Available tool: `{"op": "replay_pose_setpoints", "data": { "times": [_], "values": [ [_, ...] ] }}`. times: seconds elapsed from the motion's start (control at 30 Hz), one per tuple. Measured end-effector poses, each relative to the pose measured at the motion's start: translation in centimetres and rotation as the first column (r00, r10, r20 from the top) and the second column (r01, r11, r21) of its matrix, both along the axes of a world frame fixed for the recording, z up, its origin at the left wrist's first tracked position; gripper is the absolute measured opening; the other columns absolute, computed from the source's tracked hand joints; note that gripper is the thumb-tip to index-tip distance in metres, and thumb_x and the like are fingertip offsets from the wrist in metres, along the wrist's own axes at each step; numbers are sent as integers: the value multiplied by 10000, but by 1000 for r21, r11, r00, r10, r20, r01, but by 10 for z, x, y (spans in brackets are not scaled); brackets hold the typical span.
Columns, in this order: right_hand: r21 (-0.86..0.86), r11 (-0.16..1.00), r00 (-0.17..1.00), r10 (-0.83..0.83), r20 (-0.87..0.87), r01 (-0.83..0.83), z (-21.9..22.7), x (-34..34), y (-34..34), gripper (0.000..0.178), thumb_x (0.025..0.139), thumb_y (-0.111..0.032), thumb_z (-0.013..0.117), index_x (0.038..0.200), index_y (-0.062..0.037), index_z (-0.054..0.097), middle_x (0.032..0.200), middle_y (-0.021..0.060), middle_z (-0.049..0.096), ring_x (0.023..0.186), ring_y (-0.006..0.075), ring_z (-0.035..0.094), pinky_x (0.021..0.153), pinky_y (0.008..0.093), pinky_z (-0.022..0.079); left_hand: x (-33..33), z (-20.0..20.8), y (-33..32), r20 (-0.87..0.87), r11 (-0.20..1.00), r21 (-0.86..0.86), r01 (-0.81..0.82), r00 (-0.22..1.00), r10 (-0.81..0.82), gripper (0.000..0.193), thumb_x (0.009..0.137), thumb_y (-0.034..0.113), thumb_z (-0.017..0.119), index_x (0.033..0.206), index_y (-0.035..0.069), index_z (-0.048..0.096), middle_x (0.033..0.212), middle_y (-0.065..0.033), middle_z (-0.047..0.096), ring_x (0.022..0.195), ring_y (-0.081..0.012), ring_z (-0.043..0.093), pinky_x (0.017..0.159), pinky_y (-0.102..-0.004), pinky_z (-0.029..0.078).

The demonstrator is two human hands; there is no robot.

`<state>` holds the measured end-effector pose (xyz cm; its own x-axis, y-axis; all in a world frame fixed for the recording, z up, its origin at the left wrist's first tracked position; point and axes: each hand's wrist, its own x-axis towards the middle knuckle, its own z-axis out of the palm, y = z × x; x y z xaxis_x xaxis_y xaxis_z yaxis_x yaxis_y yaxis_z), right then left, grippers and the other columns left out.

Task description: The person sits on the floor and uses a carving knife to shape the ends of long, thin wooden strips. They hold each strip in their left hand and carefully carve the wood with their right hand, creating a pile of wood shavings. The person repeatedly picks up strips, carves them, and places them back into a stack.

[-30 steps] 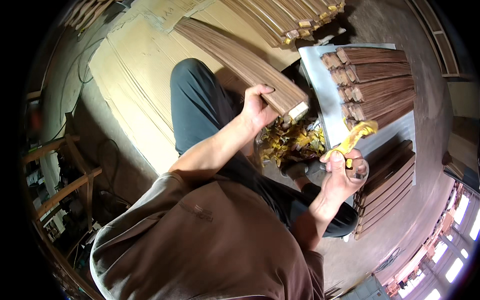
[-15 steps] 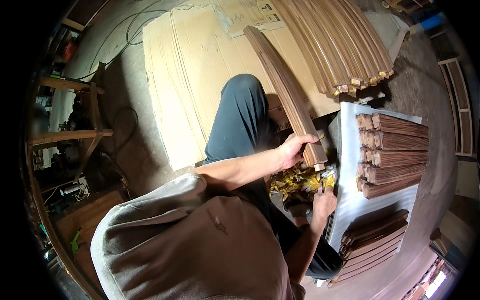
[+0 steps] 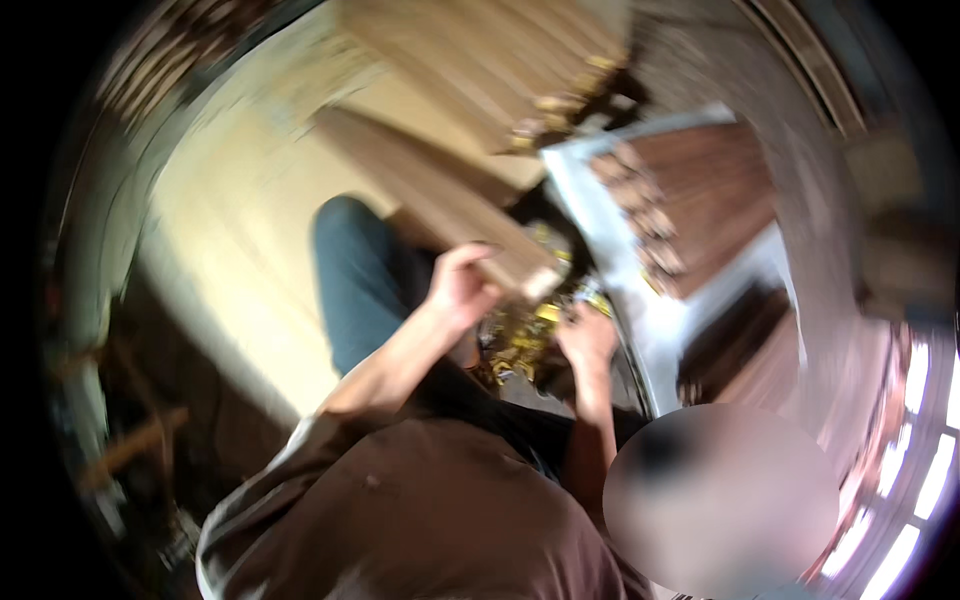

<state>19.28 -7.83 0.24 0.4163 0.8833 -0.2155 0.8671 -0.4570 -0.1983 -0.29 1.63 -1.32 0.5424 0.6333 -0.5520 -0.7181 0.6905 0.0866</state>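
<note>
The picture is blurred by motion. My left hand (image 3: 458, 288) is closed around the near end of a long curved wooden strip (image 3: 420, 185) that runs up and to the left over my knee. My right hand (image 3: 587, 338) is lower and to the right, at a heap of yellow and dark scraps (image 3: 515, 345) just below the strip's end. The blur hides whether the right hand's fingers hold anything.
A white board (image 3: 645, 320) on the right carries rows of dark brown wooden pieces (image 3: 700, 200). A stack of paler curved strips (image 3: 500, 60) lies at the top. A beige sheet (image 3: 230, 240) covers the floor on the left, beside my blue-trousered leg (image 3: 350, 270).
My right hand, which held a yellow-handled tool up a second ago, has come down to the yellow scrap heap. My left hand has kept its hold on the strip while the view swung.
</note>
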Motion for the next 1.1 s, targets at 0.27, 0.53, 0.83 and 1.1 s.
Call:
{"op": "replay_pose_setpoints", "data": {
  "times": [0.27,0.53,0.83,1.1],
  "values": [
    [331,881,823,-104,-559,337,-19,17,-23,506,836,-155,701,1302,-34,547,804,118,682,771,212,681,779,416,522,16,27,-6,195,977,210,-34,981,-8,784,663,180,713,1389,7,475,1391,-213,556,1311,-396,514,1140,-532,405],
    [398,708,521,50,-852,584,66,0,-9,448,776,-153,848,1119,45,639,951,85,708,863,121,670,780,269,558,47,29,-33,102,880,175,441,881,-462,647,749,284,758,1302,42,525,1250,-152,609,1054,-262,612,894,-374,500],
    [544,755,697,166,-698,365,135,34,-24,479,687,-175,839,1079,9,635,906,82,679,829,188,686,793,324,571,-39,77,34,-373,-116,203,972,186,909,1085,576,132,925,1489,31,347,1390,-249,488,1278,-443,473,1074,-524,418],
    [809,185,716,384,-583,559,152,74,13,212,1013,-198,601,1079,-22,699,869,52,720,720,110,626,671,266,526,19,106,101,-581,-26,390,920,268,768,967,574,257,912,1366,-3,421,1186,-238,631,1072,-376,645,920,-476,532]
  ]
}}
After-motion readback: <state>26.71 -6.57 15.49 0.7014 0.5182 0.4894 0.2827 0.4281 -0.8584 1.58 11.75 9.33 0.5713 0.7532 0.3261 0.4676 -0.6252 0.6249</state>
